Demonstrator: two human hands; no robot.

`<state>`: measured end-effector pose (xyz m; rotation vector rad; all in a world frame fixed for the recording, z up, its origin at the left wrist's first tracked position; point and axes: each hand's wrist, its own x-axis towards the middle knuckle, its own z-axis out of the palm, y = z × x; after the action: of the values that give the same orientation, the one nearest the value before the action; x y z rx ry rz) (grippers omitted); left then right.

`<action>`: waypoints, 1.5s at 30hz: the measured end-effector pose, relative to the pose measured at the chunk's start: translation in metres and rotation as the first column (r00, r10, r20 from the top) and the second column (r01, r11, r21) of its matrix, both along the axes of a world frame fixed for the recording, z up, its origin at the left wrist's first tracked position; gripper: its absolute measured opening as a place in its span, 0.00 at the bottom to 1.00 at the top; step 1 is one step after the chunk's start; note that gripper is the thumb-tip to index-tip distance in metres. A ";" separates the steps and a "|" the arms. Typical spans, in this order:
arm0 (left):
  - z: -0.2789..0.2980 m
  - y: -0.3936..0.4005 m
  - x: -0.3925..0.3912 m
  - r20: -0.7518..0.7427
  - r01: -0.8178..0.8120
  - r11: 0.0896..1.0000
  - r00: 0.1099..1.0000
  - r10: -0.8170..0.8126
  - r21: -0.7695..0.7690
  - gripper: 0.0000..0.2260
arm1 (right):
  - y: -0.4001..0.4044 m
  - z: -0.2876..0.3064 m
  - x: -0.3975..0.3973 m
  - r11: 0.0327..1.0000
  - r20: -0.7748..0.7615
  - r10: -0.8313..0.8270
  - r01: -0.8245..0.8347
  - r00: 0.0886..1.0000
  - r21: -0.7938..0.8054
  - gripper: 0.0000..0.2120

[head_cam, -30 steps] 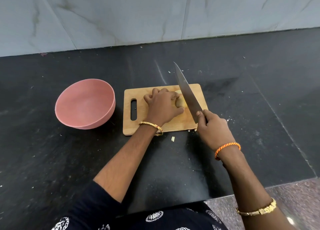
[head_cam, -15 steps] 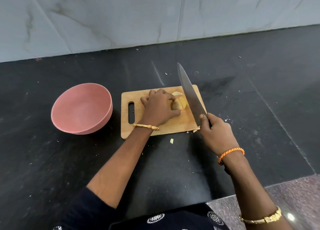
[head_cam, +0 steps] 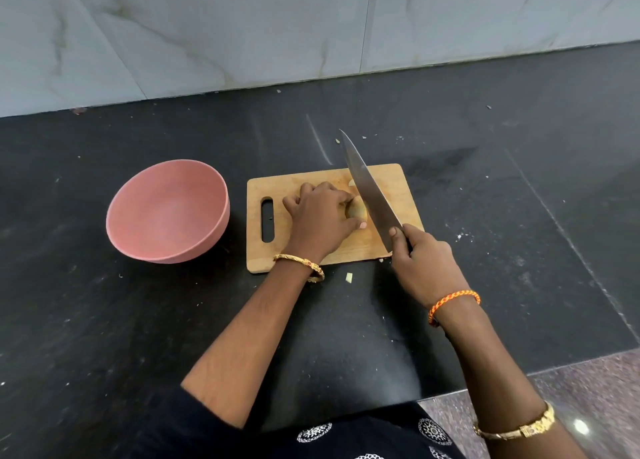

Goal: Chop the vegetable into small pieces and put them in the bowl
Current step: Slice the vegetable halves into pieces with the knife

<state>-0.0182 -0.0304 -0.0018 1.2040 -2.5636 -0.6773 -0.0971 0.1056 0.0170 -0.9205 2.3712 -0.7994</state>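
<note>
Lowered, knife (head_cam: 372, 192) points away-left against the vegetable (head_cam: 356, 210); hands (head_cam: 320, 216) (head_cam: 424, 264) grip both.

One bowl (head_cam: 168, 213), one board (head_cam: 398, 178), one knife (head_cam: 369, 190).

We're looking at a dusty pink bowl (head_cam: 166, 213) sitting on a black counter (head_cam: 104, 320) that's showing pale flecks all over. The chopping board (head_cam: 391, 181) is glowing light tan wood, and the vegetable (head_cam: 356, 211) on it is looking yellowish-beige. The knife (head_cam: 370, 192) blade is shining grey steel. We're seeing gold bangles, plus an orange-and-red braided band (head_cam: 453, 303). The wall (head_cam: 242, 26) is showing pale grey marble veining, and the sleeve (head_cam: 194, 427) is reading dark navy with white circular prints.
</note>
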 end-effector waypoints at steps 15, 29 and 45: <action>0.000 0.006 -0.004 -0.048 -0.067 0.998 0.997 0.067 0.007 0.18 | -0.008 -0.001 0.005 0.999 -0.078 0.010 -0.007 0.997 0.037 0.13; 0.005 0.007 -0.009 -0.079 -0.096 0.995 0.992 0.098 0.036 0.17 | -0.014 0.000 -0.006 0.994 -0.123 0.043 -0.030 0.991 0.106 0.13; 0.005 0.008 0.004 0.027 -0.009 1.000 1.000 0.009 -0.012 0.18 | -0.005 -0.003 0.000 0.999 0.065 0.034 -0.032 0.997 -0.028 0.15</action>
<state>-0.0145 -0.0228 0.0028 1.2282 -2.5788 -0.6479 -0.0973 0.1009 0.0137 -0.9276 2.2879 -0.8382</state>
